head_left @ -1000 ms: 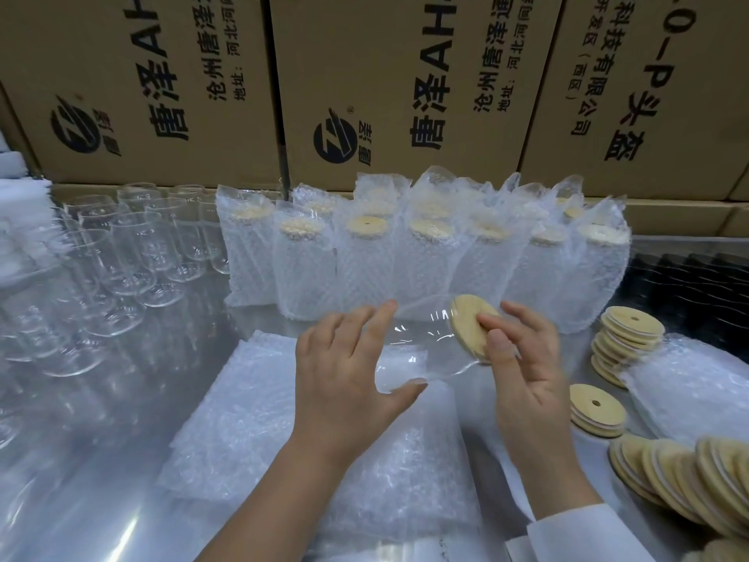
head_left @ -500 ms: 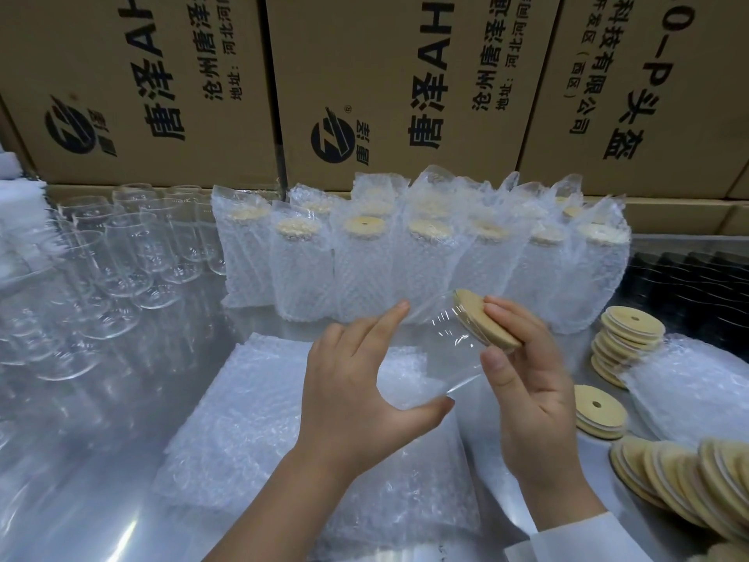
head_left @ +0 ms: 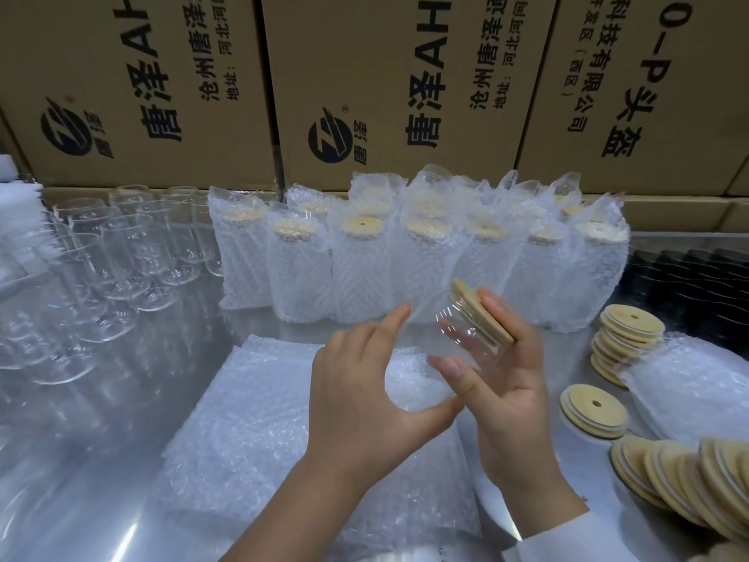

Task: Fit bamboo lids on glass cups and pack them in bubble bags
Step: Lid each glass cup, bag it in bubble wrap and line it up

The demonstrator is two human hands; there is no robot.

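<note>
A single wide-angle view from the person's head looks forward and down across the counter (head_left: pixel 101 500) from its near edge. It sits close above the left hand (head_left: pixel 356 403) and right hand (head_left: pixel 510 399). Cartons (head_left: pixel 121 75) along the far edge fill the top.

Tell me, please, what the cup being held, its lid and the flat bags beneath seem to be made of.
Cup: clear glass, by its transparency and sharp glints.
Lid: pale bamboo or wood, matt, with a paler ring beneath, maybe a seal.
Flat bags: thin clear plastic bubble film, dimpled and shiny.
</note>
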